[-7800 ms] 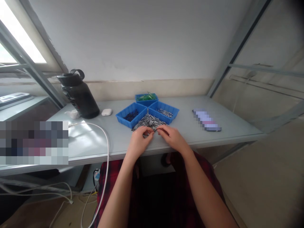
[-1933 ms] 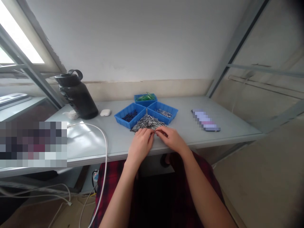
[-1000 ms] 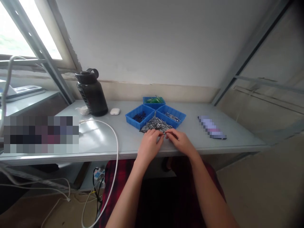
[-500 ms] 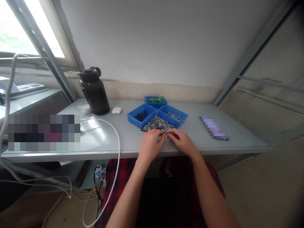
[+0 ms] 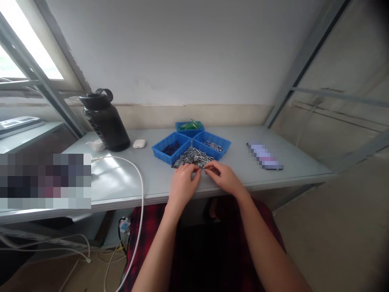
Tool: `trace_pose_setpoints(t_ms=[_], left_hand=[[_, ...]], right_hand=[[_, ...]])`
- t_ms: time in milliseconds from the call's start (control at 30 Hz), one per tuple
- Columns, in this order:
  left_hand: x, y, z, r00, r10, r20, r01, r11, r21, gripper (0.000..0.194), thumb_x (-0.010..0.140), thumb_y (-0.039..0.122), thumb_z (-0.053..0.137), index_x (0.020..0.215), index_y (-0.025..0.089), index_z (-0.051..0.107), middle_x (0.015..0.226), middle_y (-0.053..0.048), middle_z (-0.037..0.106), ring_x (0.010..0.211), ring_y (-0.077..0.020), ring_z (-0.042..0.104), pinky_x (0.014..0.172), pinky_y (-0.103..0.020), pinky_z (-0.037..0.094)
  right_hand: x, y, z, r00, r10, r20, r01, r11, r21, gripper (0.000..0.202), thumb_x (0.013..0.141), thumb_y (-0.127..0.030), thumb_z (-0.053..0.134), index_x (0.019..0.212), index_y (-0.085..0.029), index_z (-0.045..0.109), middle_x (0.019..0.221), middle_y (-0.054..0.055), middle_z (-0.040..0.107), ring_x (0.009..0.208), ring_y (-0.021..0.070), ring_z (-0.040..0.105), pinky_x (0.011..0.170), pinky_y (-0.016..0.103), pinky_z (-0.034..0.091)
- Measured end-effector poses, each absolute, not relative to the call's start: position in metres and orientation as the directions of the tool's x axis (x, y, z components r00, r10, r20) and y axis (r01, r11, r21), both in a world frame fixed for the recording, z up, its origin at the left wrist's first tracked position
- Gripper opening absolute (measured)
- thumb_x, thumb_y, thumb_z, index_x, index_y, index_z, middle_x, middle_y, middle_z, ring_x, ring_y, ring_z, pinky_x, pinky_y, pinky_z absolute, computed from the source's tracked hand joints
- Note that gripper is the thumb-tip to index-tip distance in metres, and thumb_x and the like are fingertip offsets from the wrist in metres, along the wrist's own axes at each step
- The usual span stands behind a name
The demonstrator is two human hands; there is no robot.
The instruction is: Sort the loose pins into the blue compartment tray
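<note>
My left hand (image 5: 184,180) and my right hand (image 5: 224,177) meet near the table's front edge, both pinched on a thin dark piece (image 5: 201,168) between the fingertips. Just beyond them lies a pile of silver metal pins (image 5: 196,155). Behind the pile, a blue bin (image 5: 158,153) on the left contains small dark parts, and another blue bin (image 5: 225,147) on the right contains silver pins. Green pieces (image 5: 190,126) fill a third blue bin (image 5: 190,132) at the back. What the piece is exactly is too small to tell.
A large dark bottle (image 5: 106,123) and a white earphone case (image 5: 139,143) stand on the left of the table (image 5: 127,190). A blurred phone-like object (image 5: 264,155) lies on the right. A white cable (image 5: 142,194) hangs over the front edge.
The camera view has shifted, so the table things appear further left. Both hands remain together at the pile, and the thin dark piece between them now shows more clearly.
</note>
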State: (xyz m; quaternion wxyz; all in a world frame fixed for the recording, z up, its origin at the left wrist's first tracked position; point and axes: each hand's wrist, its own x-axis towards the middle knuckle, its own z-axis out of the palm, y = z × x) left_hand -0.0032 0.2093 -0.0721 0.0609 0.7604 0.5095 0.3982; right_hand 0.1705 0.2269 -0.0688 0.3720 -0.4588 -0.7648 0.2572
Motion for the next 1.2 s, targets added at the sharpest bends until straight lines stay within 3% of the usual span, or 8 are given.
trace_pose_setpoints(t_ms=[533, 1200], left_hand=[[-0.0044, 0.2098, -0.0735, 0.184, 0.814, 0.551, 0.716, -0.494, 0.492, 0.014, 0.091, 0.024, 0.048, 0.088, 0.02, 0.061, 0.086, -0.004, 0.065, 0.085, -0.0197, 0.058, 0.079, -0.034, 0.045], [-0.0035, 0.209, -0.0725, 0.186, 0.822, 0.538, 0.738, -0.479, 0.476, 0.013, 0.09, 0.023, 0.049, 0.086, 0.019, 0.06, 0.085, -0.004, 0.064, 0.084, -0.0199, 0.056, 0.077, -0.034, 0.044]], right_hand=[[0.1705, 0.2289, -0.0639, -0.348, 0.877, 0.332, 0.533, 0.477, -0.699, 0.022, 0.091, -0.032, 0.045, 0.084, -0.022, 0.063, 0.082, 0.001, 0.068, 0.078, 0.0166, 0.061, 0.072, 0.027, 0.044], [0.17, 0.2272, -0.0673, -0.33, 0.88, 0.343, 0.514, 0.472, -0.717, 0.014, 0.089, -0.03, 0.051, 0.091, -0.022, 0.062, 0.087, 0.001, 0.069, 0.078, 0.0165, 0.063, 0.072, 0.027, 0.046]])
